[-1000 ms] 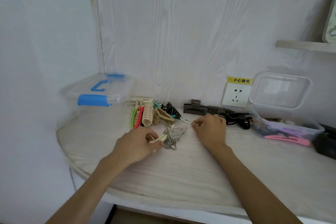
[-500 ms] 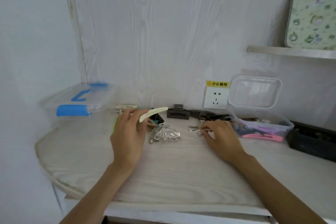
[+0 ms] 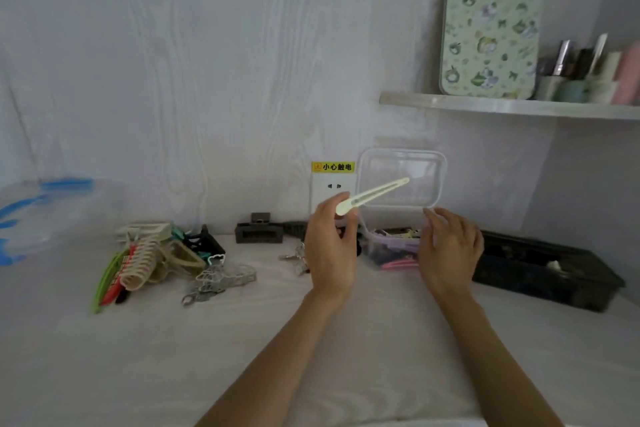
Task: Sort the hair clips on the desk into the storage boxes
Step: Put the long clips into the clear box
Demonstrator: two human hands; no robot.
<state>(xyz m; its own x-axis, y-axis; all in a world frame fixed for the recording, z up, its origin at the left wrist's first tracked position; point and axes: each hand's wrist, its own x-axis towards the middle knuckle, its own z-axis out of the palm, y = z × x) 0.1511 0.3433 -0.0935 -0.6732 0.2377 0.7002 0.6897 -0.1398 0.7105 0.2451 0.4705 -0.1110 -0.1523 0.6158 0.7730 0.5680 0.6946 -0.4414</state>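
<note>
Cream duckbill clip (image 3: pixel 372 195), pinched at its butt by the left hand (image 3: pixel 330 246), is mid-carry above the clear box (image 3: pixel 377 246), which the loosely spread right hand (image 3: pixel 450 250) fronts, so next lower and release inside

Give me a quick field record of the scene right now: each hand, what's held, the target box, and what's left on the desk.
left hand: pinches a long cream clip, raised above the desk
right hand: fingers straight, holds nothing, at the clear box
clear box: open, pink and purple clips inside, lid leaning on the wall
black box: open, right of the clear box
unsorted pile: left on the desk
</note>
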